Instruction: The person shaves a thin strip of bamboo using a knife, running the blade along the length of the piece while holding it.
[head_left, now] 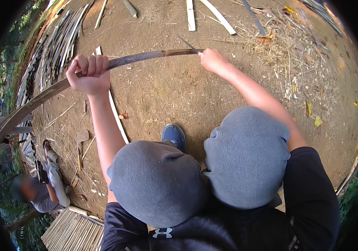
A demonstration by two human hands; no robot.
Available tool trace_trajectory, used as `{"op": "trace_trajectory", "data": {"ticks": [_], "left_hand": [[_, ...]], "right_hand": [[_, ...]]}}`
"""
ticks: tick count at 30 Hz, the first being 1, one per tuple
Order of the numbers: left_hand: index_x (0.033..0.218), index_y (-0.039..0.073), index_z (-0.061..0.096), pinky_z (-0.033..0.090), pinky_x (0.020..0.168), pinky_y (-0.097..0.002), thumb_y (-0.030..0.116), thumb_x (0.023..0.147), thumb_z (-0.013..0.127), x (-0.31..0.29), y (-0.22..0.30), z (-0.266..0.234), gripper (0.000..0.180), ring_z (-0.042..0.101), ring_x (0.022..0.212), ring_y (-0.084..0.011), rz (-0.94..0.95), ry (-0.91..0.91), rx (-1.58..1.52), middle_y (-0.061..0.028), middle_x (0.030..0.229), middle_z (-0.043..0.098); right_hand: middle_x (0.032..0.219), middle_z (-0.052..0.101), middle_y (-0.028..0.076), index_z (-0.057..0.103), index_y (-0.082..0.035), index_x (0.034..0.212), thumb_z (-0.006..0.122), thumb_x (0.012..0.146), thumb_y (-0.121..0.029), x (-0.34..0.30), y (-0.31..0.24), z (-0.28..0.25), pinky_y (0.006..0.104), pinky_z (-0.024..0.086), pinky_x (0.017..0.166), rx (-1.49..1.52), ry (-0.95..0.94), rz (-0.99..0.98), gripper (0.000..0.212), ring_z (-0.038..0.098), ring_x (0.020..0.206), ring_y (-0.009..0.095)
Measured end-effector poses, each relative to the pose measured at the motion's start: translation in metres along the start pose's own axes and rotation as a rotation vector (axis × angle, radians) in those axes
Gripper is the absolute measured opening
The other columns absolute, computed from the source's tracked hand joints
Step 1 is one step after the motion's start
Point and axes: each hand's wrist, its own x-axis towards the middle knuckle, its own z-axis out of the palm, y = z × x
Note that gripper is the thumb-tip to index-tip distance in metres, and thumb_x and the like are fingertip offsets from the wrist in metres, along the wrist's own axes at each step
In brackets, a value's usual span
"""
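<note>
A long brown split-bamboo strip (145, 57) runs from the far left edge across in front of me, bowed by the lens. My left hand (89, 74) is closed in a fist round it, with the arm stretched out. At the strip's right end, my right hand (213, 60) grips a knife (189, 44). Its thin blade points up and left, crossing the strip's tip; whether the edge touches the bamboo I cannot tell. The knife's handle is hidden in my fingers. Below are my bent knees (248, 157) in grey trousers.
Split bamboo lengths (60, 52) lie piled at the far left. Pale strips (190, 16) rest on the dirt ahead, with dry shavings (298, 54) at the right. To the left are a seated person (49, 192), a spade-like tool (81, 140) and a bamboo slat platform (72, 232).
</note>
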Motion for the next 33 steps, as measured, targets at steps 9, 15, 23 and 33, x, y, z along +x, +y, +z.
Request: {"op": "trace_trajectory", "data": {"ticks": [9, 15, 23, 33], "left_hand": [[0.058, 0.016, 0.025, 0.017, 0.048, -0.0295, 0.032, 0.087, 0.044, -0.007, 0.001, -0.002, 0.038, 0.014, 0.045, -0.0102, -0.018, -0.027, -0.028, 0.0036, 0.047, 0.019], [0.058, 0.016, 0.024, 0.016, 0.047, -0.0299, 0.033, 0.087, 0.044, -0.006, 0.000, 0.000, 0.039, 0.013, 0.045, -0.0105, -0.012, 0.031, 0.008, 0.0034, 0.046, 0.018], [0.057, 0.016, 0.023, 0.014, 0.047, -0.0303, 0.033, 0.087, 0.044, -0.006, -0.001, 0.002, 0.040, 0.011, 0.045, -0.0105, -0.011, 0.025, 0.020, 0.0038, 0.046, 0.016], [0.058, 0.016, 0.024, 0.015, 0.047, -0.0302, 0.033, 0.087, 0.044, -0.010, -0.003, -0.002, 0.039, 0.013, 0.045, -0.0102, -0.010, -0.010, 0.001, 0.0036, 0.046, 0.017]], "right_hand": [[0.072, 0.058, 0.003, 0.065, -0.004, 0.110, 0.038, 0.108, -0.031, 0.005, 0.002, 0.002, 0.0300, 0.043, 0.049, 0.024, 0.044, -0.049, 0.039, 0.050, 0.053, 0.014], [0.083, 0.067, 0.010, 0.065, -0.005, 0.109, 0.036, 0.106, -0.039, 0.017, 0.018, 0.014, 0.0427, 0.051, 0.068, 0.178, 0.021, -0.134, 0.045, 0.065, 0.073, 0.023], [0.074, 0.059, 0.002, 0.067, -0.010, 0.105, 0.035, 0.106, -0.041, 0.017, 0.011, 0.011, 0.0390, 0.046, 0.060, 0.143, 0.025, -0.118, 0.044, 0.056, 0.060, 0.016], [0.076, 0.061, 0.005, 0.064, -0.006, 0.112, 0.036, 0.108, -0.033, 0.008, 0.006, 0.012, 0.0360, 0.048, 0.054, 0.042, 0.085, -0.058, 0.039, 0.058, 0.060, 0.016]]}}
